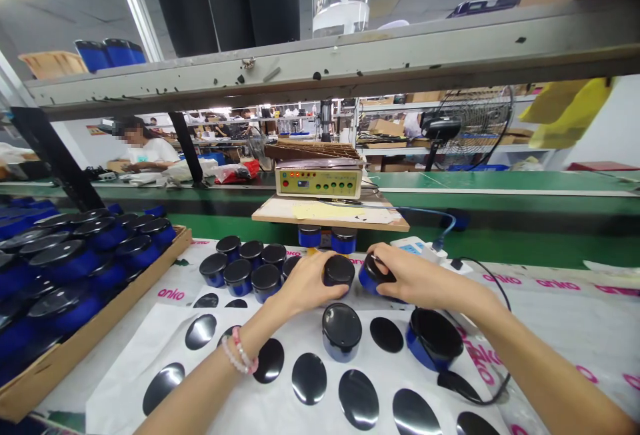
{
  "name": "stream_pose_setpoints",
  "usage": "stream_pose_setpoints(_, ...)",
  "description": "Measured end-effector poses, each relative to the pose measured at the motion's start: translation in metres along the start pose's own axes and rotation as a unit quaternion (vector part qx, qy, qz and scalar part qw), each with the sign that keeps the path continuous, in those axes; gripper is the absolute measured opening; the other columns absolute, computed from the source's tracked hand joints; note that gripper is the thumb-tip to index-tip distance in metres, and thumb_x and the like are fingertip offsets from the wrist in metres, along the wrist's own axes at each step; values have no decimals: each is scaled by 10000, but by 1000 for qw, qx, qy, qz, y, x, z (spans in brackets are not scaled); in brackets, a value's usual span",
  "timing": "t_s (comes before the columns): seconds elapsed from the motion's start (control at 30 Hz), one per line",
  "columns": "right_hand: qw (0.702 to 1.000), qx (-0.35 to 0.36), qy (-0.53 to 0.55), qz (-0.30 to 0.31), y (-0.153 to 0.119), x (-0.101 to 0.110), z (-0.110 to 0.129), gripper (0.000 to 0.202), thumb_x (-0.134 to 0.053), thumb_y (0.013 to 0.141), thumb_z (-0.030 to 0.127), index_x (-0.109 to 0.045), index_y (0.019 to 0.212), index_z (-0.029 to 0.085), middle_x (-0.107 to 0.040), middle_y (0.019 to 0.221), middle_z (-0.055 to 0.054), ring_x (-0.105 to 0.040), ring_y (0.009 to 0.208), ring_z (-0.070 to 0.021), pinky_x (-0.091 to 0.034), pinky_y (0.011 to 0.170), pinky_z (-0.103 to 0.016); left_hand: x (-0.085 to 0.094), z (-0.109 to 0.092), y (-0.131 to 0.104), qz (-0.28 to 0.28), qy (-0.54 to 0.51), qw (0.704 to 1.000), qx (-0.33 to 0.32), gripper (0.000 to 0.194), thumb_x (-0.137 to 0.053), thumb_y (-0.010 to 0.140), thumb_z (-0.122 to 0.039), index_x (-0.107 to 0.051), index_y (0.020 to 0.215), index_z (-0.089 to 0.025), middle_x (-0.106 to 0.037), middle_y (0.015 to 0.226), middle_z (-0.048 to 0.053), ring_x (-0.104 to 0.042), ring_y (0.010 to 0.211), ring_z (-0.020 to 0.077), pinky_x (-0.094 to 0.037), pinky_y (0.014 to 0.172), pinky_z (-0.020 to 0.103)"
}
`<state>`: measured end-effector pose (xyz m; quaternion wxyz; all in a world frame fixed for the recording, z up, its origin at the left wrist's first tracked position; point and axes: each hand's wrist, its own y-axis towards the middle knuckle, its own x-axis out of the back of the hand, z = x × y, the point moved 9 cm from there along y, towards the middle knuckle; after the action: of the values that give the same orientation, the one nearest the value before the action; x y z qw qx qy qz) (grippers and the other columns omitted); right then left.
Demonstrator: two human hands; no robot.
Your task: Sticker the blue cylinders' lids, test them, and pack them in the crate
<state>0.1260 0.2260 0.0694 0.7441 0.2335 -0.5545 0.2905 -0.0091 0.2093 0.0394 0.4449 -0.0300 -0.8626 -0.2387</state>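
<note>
While the left hand [311,283] has its grip clamped on a round black-topped container [341,268], the right hand [407,275] has its grip closed on a blue tilted container [370,278], both at the far edge of the white sheet [240,382]. Two loose containers, a middle one [342,330] and a right one [434,338], stand on the sheet, flat black discs [309,378] around them. Left of the sheet: carton tray [97,318], raised cardboard rim, packed with containers. Right of the sheet: table [565,328] under pink-printed plastic, room to move, black cable [507,382] along the sheet side. Beyond the sheet: control box [319,182] on a wooden board [330,214], board edge overhanging two more containers. Left hand partly hides a container in the cluster; right fingers cover part of theirs. Near discs cut off by frame bottom. Sheet thin, wrinkled; discs glossy, oval-looking; lids shiny, bodies blue.
</note>
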Motion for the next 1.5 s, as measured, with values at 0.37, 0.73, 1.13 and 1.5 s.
stream_pose_setpoints(0.37, 999, -7, -5, 35, 13, -32, -8, 206, -614, 673, 269, -429, 743, 210, -534, 790, -34, -522, 728, -214, -377, 608, -305, 25, -11, -8, -70, -86, 994, 25, 580, -688, 721, -305, -460, 1247, -214, -505, 1183, 66, -531, 1104, 199, -455, 952, 347)
stream_pose_setpoints(0.73, 999, 16, 35, 10, 14, -21, -6, 220, -604, 690, 257, -437, 827, 212, -546, 816, -12, -509, 695, -174, -353, 584, -266, 34, -3, -13, -116, -139, 982, 54, 598, -690, 756, -366, -427, 1282, -263, -617, 1174, 35, -604, 1059, 200, -469, 967, 380)
stream_pose_setpoints(1.13, 995, 59, 66, -45, 3, 6, 11, 330, -522, 778, 224, -396, 1082, 211, -466, 930, -19, -494, 862, -183, -396, 744, -289, 48, -5, -29, -160, -147, 976, 19, 604, -701, 743, -273, -431, 1283, -267, -530, 1313, 44, -524, 1192, 216, -424, 1024, 380)
stream_pose_setpoints(1.5, 998, -54, -12, 15, 11, -20, -26, 230, -619, 702, 273, -420, 795, 204, -518, 853, -40, -525, 768, -201, -390, 637, -293, 34, -8, -26, -98, -104, 986, 84, 611, -699, 730, -371, -453, 1273, -236, -567, 1245, 74, -513, 1176, 251, -393, 1022, 427)
